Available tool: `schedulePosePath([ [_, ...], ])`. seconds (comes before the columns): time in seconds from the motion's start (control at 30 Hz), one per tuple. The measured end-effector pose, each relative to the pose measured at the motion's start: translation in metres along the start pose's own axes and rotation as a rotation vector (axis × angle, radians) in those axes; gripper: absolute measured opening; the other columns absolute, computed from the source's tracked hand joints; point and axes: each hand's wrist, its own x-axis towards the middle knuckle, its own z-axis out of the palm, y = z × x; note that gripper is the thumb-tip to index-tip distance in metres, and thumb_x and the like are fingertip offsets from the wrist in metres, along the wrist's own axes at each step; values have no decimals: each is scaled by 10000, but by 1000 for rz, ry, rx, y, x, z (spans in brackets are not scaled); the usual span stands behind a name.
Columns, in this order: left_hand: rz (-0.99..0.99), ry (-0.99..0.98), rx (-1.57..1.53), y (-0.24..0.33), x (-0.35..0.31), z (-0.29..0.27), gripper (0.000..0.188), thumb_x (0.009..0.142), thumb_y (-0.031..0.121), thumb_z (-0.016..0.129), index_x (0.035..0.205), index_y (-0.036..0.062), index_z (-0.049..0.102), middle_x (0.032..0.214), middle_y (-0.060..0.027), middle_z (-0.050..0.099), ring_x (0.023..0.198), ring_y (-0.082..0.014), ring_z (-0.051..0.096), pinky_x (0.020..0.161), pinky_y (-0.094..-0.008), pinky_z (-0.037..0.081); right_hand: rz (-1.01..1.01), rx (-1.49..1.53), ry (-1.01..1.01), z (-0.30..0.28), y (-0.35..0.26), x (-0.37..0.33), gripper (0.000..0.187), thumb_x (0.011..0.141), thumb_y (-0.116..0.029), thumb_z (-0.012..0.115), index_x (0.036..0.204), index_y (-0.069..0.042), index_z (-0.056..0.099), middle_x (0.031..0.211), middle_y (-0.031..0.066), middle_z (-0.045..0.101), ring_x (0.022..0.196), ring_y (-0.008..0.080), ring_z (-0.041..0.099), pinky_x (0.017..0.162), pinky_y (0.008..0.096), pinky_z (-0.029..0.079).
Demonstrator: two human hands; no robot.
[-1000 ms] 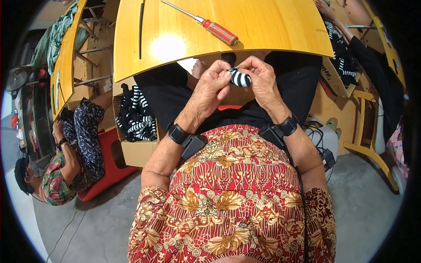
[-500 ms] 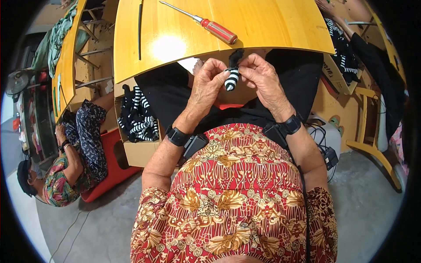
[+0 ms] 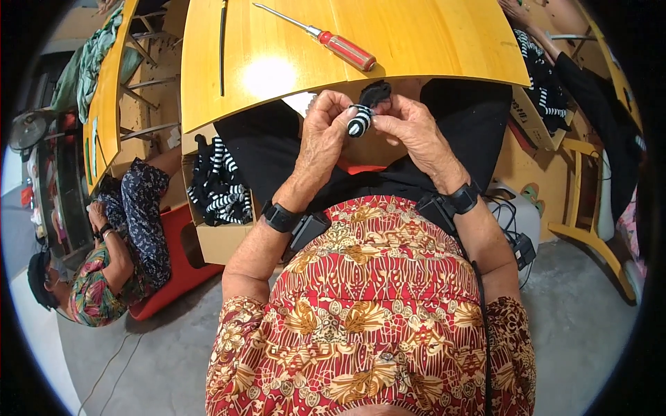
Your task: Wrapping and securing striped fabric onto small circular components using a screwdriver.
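A small black-and-white striped knitted piece with a solid black end is held above my lap, just in front of the table edge. My left hand pinches its left side between thumb and fingers. At its right side my right hand is closed, with thumb and fingertips against the knit. The striped, rounded end points toward me and the black part sticks up toward the table. Parts of the knit are hidden by my fingers.
On the yellow table lie a red-handled screwdriver and a thin black rod. A cardboard box of striped knits stands left of my legs. A person sits at far left; a wooden chair stands right.
The striped end has tilted left and up, and the black end has spread out to the right. My fingers have shifted slightly on the knit. The person at left has moved their hands.
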Motion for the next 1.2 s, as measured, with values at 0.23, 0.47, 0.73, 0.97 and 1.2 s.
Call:
schedulePosePath([
  [0.23,-133,-135,-145,-1,1,-2,144,915,144,628,1010,67,552,868,5,596,736,-53,559,620,-179,456,-145,83,99,1,-8,1,62,864,-81,640,904,-57,601,808,-19,609,621,14,497,514,150,375],
  [0.47,-292,-24,-357,-9,-2,-5,68,938,110,577,981,72,541,913,-24,607,766,-76,610,615,-187,512,-227,-44,46,9,-10,-5,105,867,-23,632,952,14,582,850,33,630,716,64,604,618,201,520],
  [0.73,212,46,188,-16,0,-9,81,952,124,561,992,56,544,888,4,586,751,-62,580,659,-193,505,-110,-239,-38,8,-11,-5,114,879,-55,637,976,-4,608,855,33,635,752,68,605,644,203,511],
  [0.97,-320,-93,-345,2,-8,-7,150,925,135,611,1046,53,575,920,-28,625,759,-105,619,696,-210,539,-218,-36,85,10,-12,-6,28,873,18,586,895,0,584,812,21,625,760,66,615,666,212,546],
  [1.2,-202,6,-323,-8,-5,-7,100,912,152,634,961,101,564,813,45,561,691,-36,529,602,-165,436,-211,-112,64,7,-3,-2,45,836,14,618,858,-8,585,764,-8,596,708,44,565,614,205,487],
])
